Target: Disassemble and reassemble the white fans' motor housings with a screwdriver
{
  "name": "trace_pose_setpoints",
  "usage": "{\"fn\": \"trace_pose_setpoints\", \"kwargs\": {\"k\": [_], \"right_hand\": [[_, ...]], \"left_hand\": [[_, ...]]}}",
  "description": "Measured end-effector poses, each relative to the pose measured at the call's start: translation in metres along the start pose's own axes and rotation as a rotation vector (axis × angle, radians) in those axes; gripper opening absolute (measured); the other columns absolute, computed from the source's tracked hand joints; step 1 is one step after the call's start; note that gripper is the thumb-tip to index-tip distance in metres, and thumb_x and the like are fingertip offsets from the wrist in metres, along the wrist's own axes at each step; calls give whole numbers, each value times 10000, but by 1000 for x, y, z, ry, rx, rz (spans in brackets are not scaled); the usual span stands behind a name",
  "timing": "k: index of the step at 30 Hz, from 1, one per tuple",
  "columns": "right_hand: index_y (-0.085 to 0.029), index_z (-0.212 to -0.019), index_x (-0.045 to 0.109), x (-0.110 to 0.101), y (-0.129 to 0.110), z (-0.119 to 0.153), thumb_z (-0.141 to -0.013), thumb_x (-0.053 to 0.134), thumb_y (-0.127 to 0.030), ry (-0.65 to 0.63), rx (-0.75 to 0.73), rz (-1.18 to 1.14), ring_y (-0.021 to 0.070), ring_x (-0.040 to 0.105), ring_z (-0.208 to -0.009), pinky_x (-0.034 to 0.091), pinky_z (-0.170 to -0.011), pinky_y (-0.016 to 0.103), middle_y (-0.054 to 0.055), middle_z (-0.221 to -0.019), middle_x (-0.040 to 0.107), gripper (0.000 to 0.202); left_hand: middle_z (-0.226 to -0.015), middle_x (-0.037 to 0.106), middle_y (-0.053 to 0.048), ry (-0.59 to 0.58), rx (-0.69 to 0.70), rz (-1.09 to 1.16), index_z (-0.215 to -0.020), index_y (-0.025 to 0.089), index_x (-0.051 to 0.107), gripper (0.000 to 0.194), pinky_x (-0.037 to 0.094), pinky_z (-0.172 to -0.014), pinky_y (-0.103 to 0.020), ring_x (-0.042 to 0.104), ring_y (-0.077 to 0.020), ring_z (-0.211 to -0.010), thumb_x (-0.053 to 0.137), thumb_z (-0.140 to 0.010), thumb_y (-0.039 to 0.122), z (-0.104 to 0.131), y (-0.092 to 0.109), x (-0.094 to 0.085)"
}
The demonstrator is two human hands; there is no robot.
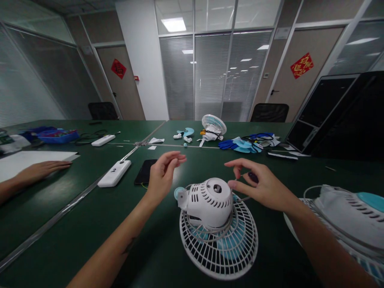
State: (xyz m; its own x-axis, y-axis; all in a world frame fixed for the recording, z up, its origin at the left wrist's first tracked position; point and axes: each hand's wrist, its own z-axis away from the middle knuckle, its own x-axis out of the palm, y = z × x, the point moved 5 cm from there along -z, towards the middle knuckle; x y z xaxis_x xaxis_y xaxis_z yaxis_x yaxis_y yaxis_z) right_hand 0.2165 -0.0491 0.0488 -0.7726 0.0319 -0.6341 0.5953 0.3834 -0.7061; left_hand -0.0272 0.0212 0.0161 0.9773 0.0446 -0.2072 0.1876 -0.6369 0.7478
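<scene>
1. A white fan lies face-down on the dark green table, directly before the person; its round cage rests below, with pale blue blades visible through the bars.
2. The fan's motor housing points upward, with a dark hole in its top, and a pale cable loops around its base.
3. The left hand hovers beyond the fan's left side, half-curled, thumb close to the fingers; I cannot tell whether anything small sits between them.
4. The right hand is at the housing's right, index finger and thumb well apart, the other fingers bent around a small dark item (mostly hidden, so its kind is unclear).
5. Behind the left hand lies a black phone; left of that is a white box marked "2".
6. Another fan lies partly behind the right forearm, and 1 more stands across the table.
7. At far left, a co-worker's hand rests on a white board.
</scene>
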Motion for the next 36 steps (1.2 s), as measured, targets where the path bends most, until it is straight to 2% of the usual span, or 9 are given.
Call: {"fn": "trace_pose_setpoints", "kwargs": {"k": [4, 6, 9, 12, 14, 18, 22, 27, 36], "right_hand": [[-188, -1081, 651, -11, -12, -8, -806, 705, -441, 150, -101, -115, 25, 298, -441, 250, -413, 202, -39, -769, 509, 378], [-193, -1059, 656, -11, -20, -9, -819, 699, -401, 180, -161, -141, 21, 286, -435, 244, -413, 201, -45, -759, 510, 320], [-193, -1043, 664, -6, -28, -7, -826, 698, -347, 144, -217, -106, 24, 308, -446, 282, -423, 192, -41, -753, 527, 268], [-193, -1046, 663, -7, -29, -3, -827, 703, -325, 130, -238, -42, 37, 368, -483, 325, -439, 180, -34, -752, 540, 259], [-200, -1062, 655, -12, -28, 0, -833, 699, -324, 158, -243, -31, 39, 373, -486, 320, -434, 178, -37, -753, 541, 264], [-217, -1083, 641, -20, -26, 3, -838, 700, -314, 199, -245, -44, 22, 315, -441, 278, -405, 187, -52, -751, 540, 270], [-230, -1086, 639, -22, -27, 5, -831, 711, -296, 213, -253, -43, 16, 296, -421, 271, -388, 183, -66, -726, 514, 273], [-223, -1094, 632, -22, -27, 5, -825, 714, -306, 218, -250, -32, 14, 300, -413, 268, -377, 180, -62, -727, 517, 293], [-211, -1120, 622, -20, -27, 4, -824, 715, -350, 229, -231, 9, 16, 308, -402, 284, -380, 195, -44, -736, 510, 341]], "left_hand": [[-754, 739, -8, -173, -48, 355, -991, 179, 529, 111, 595, -684, -261, 722, -137, -666, 546, -932, 271, -14, 49, 32], [-711, 719, 11, -240, 5, 299, -890, 176, 561, 86, 567, -658, -219, 705, -118, -653, 566, -933, 251, -14, 69, 41], [-744, 719, 19, -391, 117, 15, -849, 167, 640, 73, 515, -657, -192, 685, -105, -689, 624, -914, 196, -7, 85, 47], [-850, 744, 15, -592, 186, -209, -916, 175, 684, 87, 489, -700, -198, 690, -111, -763, 622, -912, 115, 2, 85, 50], [-932, 749, 2, -666, 218, -273, -982, 173, 675, 139, 487, -749, -209, 698, -123, -837, 588, -926, 80, 5, 84, 50], [-953, 735, -7, -676, 225, -403, -1040, 168, 624, 146, 486, -720, -224, 695, -141, -831, 543, -951, 87, 4, 83, 50], [-935, 723, -10, -743, 219, -557, -969, 173, 653, 110, 502, -749, -261, 681, -167, -840, 584, -926, 98, 4, 83, 51], [-975, 670, -29, -772, 284, -601, -911, 162, 698, 142, 503, -726, -240, 649, -153, -845, 605, -888, 56, 6, 84, 50], [-1005, 687, -40, -789, 360, -662, -1025, 180, 721, 285, 533, -748, -263, 669, -163, -853, 541, -884, 10, 12, 88, 53]]}}
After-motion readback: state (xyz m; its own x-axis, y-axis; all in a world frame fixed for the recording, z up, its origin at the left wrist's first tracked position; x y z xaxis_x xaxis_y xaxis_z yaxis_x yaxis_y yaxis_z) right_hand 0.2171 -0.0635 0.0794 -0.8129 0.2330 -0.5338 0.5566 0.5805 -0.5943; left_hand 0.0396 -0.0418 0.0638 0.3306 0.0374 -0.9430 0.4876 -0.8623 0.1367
